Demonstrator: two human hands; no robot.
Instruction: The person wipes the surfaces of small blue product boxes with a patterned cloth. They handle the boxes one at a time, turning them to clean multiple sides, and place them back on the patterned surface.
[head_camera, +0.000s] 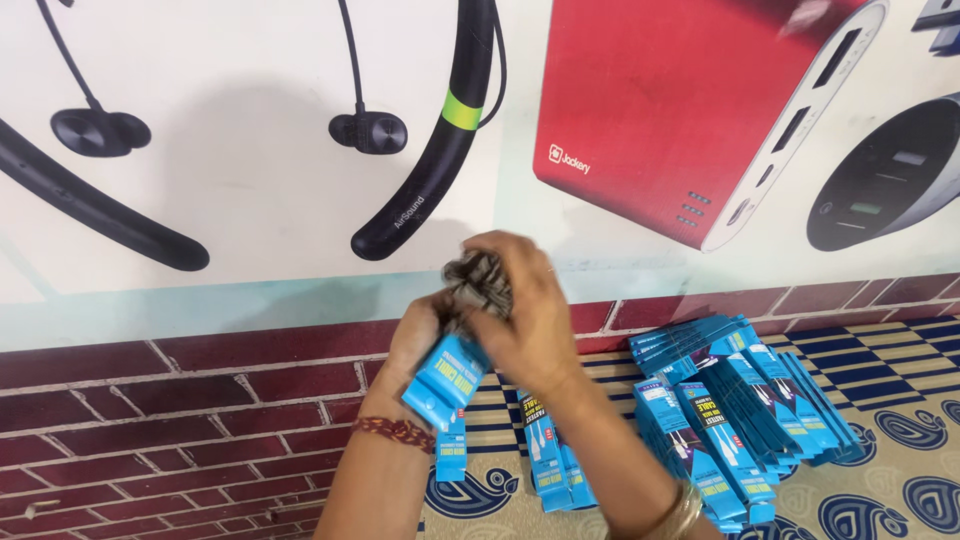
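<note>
While the head camera looked down and forward at a wall, both hands were raised together in front of it. The right hand (525, 315) lay on top, its fingers curled tight around a dark, coiled bundle of cable (478, 280) that stuck out above the knuckles. The left hand (420, 335) sat just below and to the left of it, pressed against the right one, and its fingers gripped a small blue box (447, 378) that tilted down toward the wrist. The bundle was just above the open top of that box; whether it touched the box was hidden by the fingers. A braided red band (394, 431) circled the left wrist, and a gold bangle (683, 512) sat on the right forearm.

Below the hands, a few more blue boxes (550, 455) lay flat on a patterned mat (900, 470) with dark blue paisley shapes. To the right, well apart from the hands, a larger heap of blue boxes (740, 400) was fanned out in overlapping rows on the same mat.

Behind everything ran a low strip of red brick wall (180, 420). Above it hung a big poster (250, 150) showing black neckband earphones and a red power bank.
</note>
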